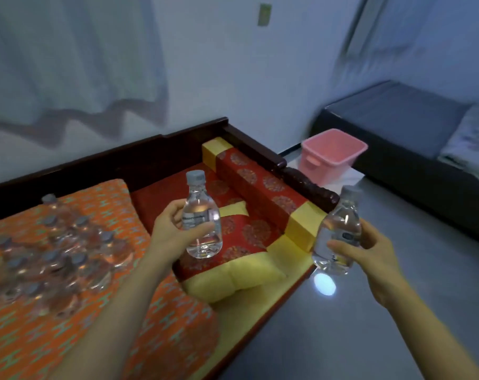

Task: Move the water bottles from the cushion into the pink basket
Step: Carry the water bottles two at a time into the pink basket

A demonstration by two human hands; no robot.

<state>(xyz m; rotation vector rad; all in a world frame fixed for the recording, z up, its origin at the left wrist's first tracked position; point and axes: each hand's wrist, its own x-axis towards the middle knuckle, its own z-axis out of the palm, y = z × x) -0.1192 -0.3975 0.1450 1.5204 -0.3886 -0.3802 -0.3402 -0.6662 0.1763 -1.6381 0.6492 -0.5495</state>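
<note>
— Well, what do the two hands have?

— One small clear water bottle each. The left hand (172, 229), at about 11 o'clock from the wearer, has its fingers and thumb curled round the label band of the left-hand bottle (202, 223). That bottle stands upright with its grey cap on top, in the air above the red and yellow seat pad (249, 229).

— And the other?

— The right hand (370, 250), at about 1 o'clock, grips the right-hand bottle (338, 231) from the side. That one leans a little, cap toward 1 o'clock, and hangs over the grey floor (370, 325) just past the edge of the wooden bench (139, 157).

— Where is the pink basket?

— Further out at 1 o'clock, the pink basket (331, 157) stands on the floor beside the carved bench arm. It is well apart from both hands, and I cannot see its bottom.

— What is on the cushion?

— At 9 o'clock the orange patterned cushion (109, 207) carries a pile of water bottles (54, 250), packed close together and blurred, so I cannot count them.

— Anything else?

— A red bolster (260, 182) with yellow ends lies along the bench arm at 12 o'clock. A dark mattress (397, 113) sits at 2 o'clock, and a pale curtain (68, 64) hangs at 10 o'clock.
</note>
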